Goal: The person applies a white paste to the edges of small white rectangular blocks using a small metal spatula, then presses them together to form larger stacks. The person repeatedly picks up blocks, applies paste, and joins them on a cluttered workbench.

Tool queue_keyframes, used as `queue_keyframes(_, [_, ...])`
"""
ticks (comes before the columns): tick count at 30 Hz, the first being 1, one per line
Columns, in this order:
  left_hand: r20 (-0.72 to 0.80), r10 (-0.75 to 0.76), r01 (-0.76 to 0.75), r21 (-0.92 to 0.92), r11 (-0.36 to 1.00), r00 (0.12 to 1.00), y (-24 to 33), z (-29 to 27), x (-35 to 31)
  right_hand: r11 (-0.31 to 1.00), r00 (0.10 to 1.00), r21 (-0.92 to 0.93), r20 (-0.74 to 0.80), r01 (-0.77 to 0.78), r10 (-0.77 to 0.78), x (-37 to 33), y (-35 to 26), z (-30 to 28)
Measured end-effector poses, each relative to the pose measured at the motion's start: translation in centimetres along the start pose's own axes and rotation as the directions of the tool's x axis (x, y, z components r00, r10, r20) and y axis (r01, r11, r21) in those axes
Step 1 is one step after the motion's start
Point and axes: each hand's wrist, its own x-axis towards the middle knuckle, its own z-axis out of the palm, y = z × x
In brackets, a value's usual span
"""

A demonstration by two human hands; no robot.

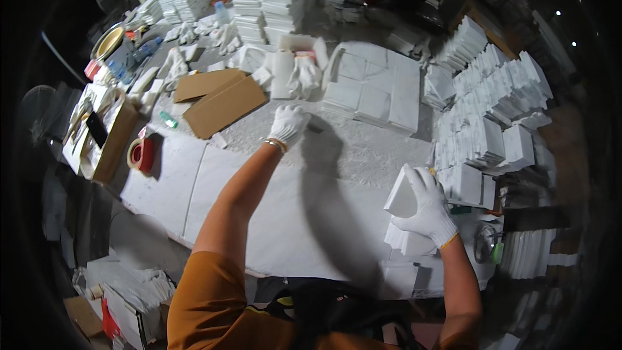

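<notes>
My left hand [288,124], in a white knit glove with a bracelet at the wrist, is over the dusty middle of the worktable [253,188]. Its fingers curl downward, and whatever may be under them is hidden. At the right, my gloved right hand [426,210] grips a white tile [400,196], which tilts up on edge between thumb and fingers. Just below that hand lie several loose white tiles [409,241]. A flat block of grey-veined white tiles [372,84] sits beyond my hands, right of centre.
Brown cardboard pieces [225,107] lie left of my left hand. Red tape [140,154] and a cardboard box [116,136] are farther left. Rows of stacked tiles [483,136] line the right side; tall tile stacks [265,0] rise at the back. White gloves [303,78] lie near them.
</notes>
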Motion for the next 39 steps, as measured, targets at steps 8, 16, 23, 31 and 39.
queue_keyframes(8, [0.159,0.056,-0.062,0.036,0.997,0.986,-0.9,-0.6,1.4,0.986,0.993,-0.143,0.072,-0.084,0.095,5.8,7.2,2.1])
queue_keyframes(16, [0.095,0.066,-0.052,-0.139,0.989,0.993,-2.8,-1.4,0.6,0.979,0.992,-0.205,0.125,-0.008,0.034,11.9,11.7,5.7])
queue_keyframes(23, [0.047,-0.112,0.115,-0.067,0.991,0.993,-9.6,-3.0,-4.8,0.977,0.988,-0.199,0.147,0.071,-0.042,15.0,12.6,7.9])
queue_keyframes(31, [-0.153,-0.213,0.141,-0.382,0.913,0.965,-1.6,-4.8,-4.2,0.969,0.949,-0.242,0.312,0.043,0.036,15.8,12.2,7.4])
queue_keyframes(39, [0.352,-0.014,0.313,-0.811,0.495,0.936,14.1,-1.2,1.1,0.96,0.973,-0.273,0.232,0.064,0.001,14.2,13.0,6.6])
